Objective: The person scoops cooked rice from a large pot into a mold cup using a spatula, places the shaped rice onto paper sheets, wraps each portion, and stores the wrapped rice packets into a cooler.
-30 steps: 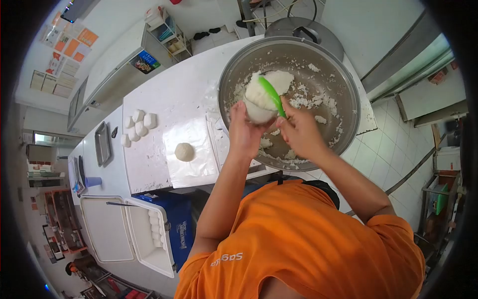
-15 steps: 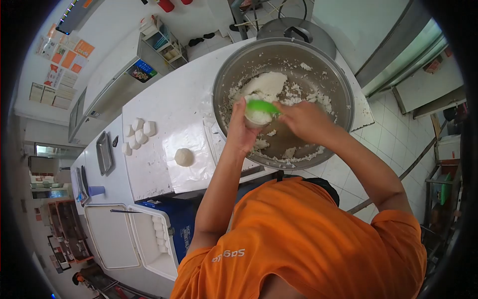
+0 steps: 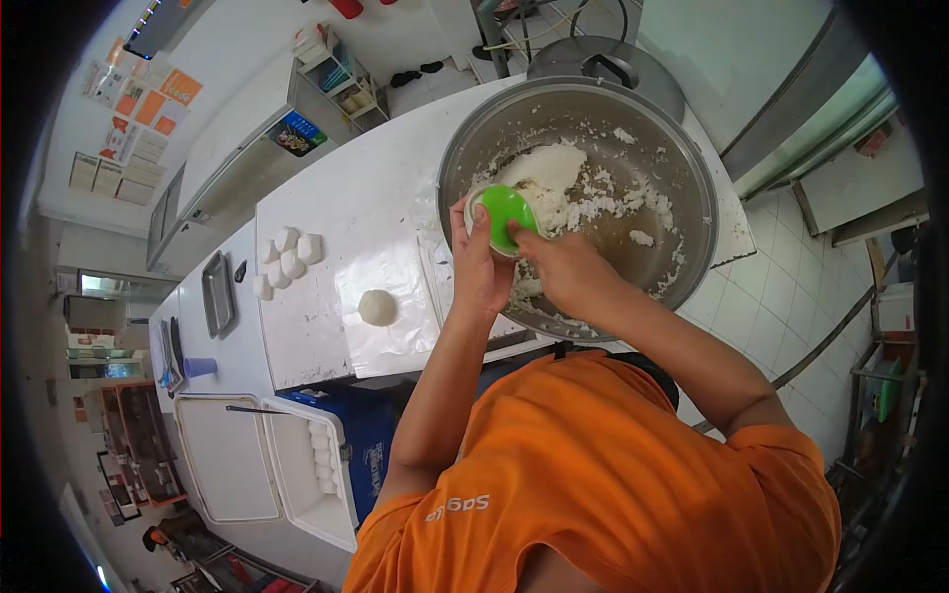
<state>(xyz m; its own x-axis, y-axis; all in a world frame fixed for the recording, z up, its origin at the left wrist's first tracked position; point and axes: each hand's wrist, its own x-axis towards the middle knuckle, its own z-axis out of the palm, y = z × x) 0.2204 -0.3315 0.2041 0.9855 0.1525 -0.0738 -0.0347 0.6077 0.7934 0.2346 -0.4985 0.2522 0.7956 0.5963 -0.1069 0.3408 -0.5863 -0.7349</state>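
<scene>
My left hand (image 3: 479, 267) is wrapped round a small pale bowl (image 3: 472, 206) over the near left part of a big metal pot (image 3: 708, 212). Across the bowl's mouth lies a flat green scraper (image 3: 507, 206), covering most of what is inside. My right hand (image 3: 573, 272) grips the scraper, fingers pressed against its lower edge. In the pot sits a white, rice-like mass (image 3: 554, 168), with crumbs stuck to the wall and floor. A single round white ball (image 3: 377, 307) rests on a clear plastic sheet (image 3: 376, 358) left of my left forearm.
Several white balls (image 3: 294, 263) sit further left on the white table (image 3: 371, 198). Beyond them are a metal tray (image 3: 215, 306) and a purple cup (image 3: 201, 367). An open cooler (image 3: 314, 509) holding white balls stands below the table edge. The pot lid (image 3: 652, 87) lies behind the pot.
The green scraper has turned from a tilted position to lie flat over the bowl. Both hands have shifted slightly; the white filling seen in the bowl before is now mostly covered.
</scene>
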